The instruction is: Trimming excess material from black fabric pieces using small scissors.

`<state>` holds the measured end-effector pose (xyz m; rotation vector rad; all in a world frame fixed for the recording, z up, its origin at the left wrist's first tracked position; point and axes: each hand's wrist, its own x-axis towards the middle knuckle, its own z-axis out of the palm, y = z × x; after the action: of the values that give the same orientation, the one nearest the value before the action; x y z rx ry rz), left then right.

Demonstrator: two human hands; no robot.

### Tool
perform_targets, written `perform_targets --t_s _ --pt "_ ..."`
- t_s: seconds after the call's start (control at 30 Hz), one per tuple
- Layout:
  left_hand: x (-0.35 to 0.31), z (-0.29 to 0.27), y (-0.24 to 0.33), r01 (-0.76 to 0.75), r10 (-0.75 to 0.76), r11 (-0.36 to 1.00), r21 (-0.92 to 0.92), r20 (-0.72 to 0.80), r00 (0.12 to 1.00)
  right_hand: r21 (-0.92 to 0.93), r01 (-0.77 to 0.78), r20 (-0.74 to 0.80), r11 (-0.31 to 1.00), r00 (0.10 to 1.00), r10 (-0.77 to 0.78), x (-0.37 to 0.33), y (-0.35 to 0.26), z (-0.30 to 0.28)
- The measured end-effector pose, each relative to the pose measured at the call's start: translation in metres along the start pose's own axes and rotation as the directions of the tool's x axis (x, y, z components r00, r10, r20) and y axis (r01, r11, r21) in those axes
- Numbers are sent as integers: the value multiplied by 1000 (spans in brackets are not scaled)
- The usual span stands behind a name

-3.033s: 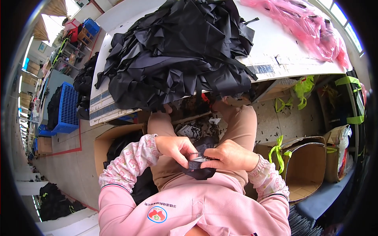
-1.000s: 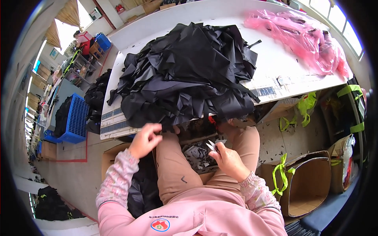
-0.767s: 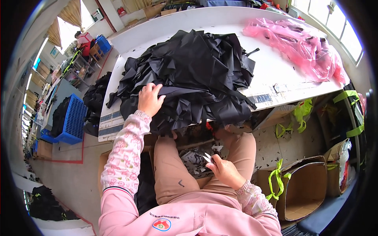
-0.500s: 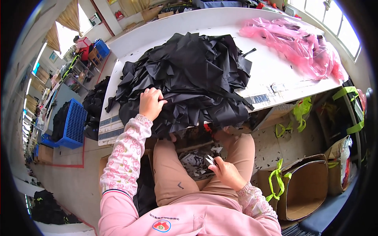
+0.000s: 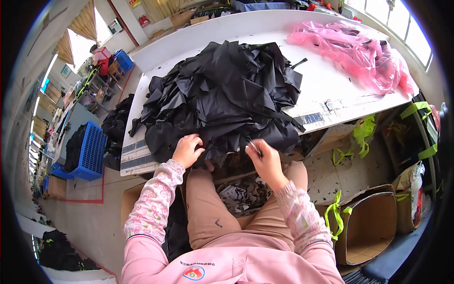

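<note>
A large heap of thin black fabric pieces (image 5: 231,90) lies on the white table, its front edge hanging over the table's near side. My left hand (image 5: 187,150) is closed on fabric at that front edge, left of the middle. The fingertips partly hide the cloth they pinch. My right hand (image 5: 266,161) holds small thread snips (image 5: 252,144), and their blades point up toward the hanging edge of the heap. I cannot tell whether the blades touch the fabric.
Pink plastic sheeting (image 5: 350,52) covers part of the white table (image 5: 326,102) at the right. Cardboard boxes (image 5: 371,227) stand at lower right, with yellow-green strips (image 5: 334,217). A blue crate (image 5: 90,150) holds black cloth at left. Scraps (image 5: 241,196) lie below. A person (image 5: 101,59) is far left.
My right hand has risen from over my lap to the fabric's front edge, carrying the snips. My left hand has come down and nearer to me along the heap.
</note>
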<state>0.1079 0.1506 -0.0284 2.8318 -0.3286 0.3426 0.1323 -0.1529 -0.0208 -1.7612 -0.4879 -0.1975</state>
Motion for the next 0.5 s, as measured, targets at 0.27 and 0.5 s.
perform_targets --t_s 0.27,0.5 --pt "-5 6 14 116 -119 992 41 101 988 -472 441 401 763 879 -259 94 -8 90" --pt "-12 13 7 135 -141 989 52 138 980 -297 379 -95 876 901 -422 140 -25 71"
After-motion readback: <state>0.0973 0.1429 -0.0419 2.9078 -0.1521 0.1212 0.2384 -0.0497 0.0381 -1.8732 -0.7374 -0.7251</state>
